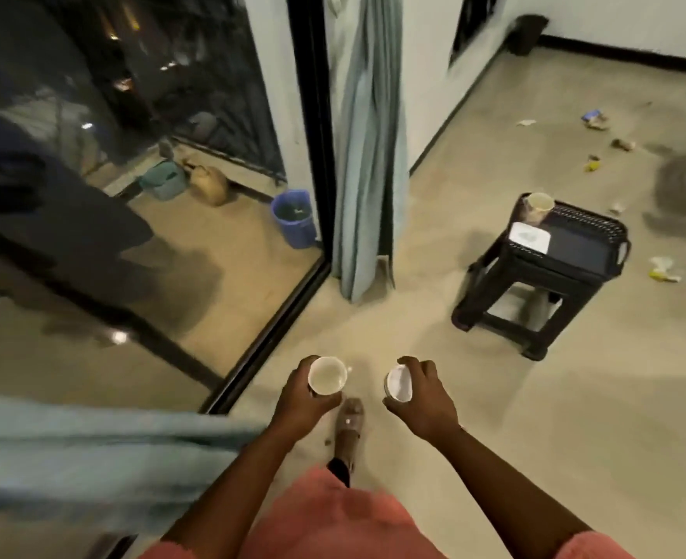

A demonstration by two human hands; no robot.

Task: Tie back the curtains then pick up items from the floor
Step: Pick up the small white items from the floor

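Observation:
My left hand [301,401] grips a white paper cup [327,375], held upright with its mouth facing up. A second white cup [398,383], tilted sideways, is held in my right hand [424,395]. Both hands are low in the view, above the beige floor. A pale blue curtain [367,147] hangs gathered beside the black door frame. Another stretch of the same blue curtain [91,453] lies across the lower left. Scraps of litter [593,163] are scattered on the floor at the right.
A black stool [535,300] carries a black tray [575,246] with a paper cup [539,203] and a white card. The glass sliding door [131,195] fills the left; a blue bucket [292,217] stands beyond it. My sandalled foot [349,429] is between my hands.

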